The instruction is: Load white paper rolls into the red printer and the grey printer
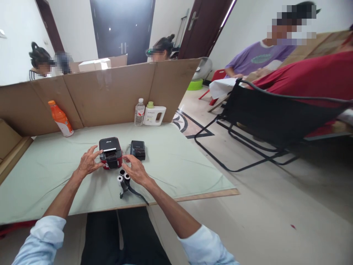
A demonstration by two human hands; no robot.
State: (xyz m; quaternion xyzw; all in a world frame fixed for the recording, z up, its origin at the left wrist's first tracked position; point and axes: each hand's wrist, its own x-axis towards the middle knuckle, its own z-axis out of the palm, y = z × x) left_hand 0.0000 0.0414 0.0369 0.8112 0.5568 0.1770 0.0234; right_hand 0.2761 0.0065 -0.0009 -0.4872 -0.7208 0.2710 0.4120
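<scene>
The left hand (87, 162) is spread open, its fingertips resting against the left side of a small red and black printer (110, 153); it grips nothing. The right hand (135, 170) is likewise unclenched, fingers loosely extended, with the forefinger reaching to the printer's right edge. Whether that finger actually touches the casing cannot be told. The printer sits on the pale green table (49, 169) between the two hands, its black lid facing up.

At about 6 o'clock from the printer, just under the right hand, lie two small paper rolls (122, 178) with a dark strip (136, 195) trailing toward the table's near edge. At 3 o'clock stands a smaller black device (138, 149), close beside the printer. Farther off, at 10 o'clock, an orange bottle (60, 118) leans against the cardboard screen (110, 92). At 1 o'clock stand a clear water bottle (139, 112) and a white jug (154, 115), touching each other.
</scene>
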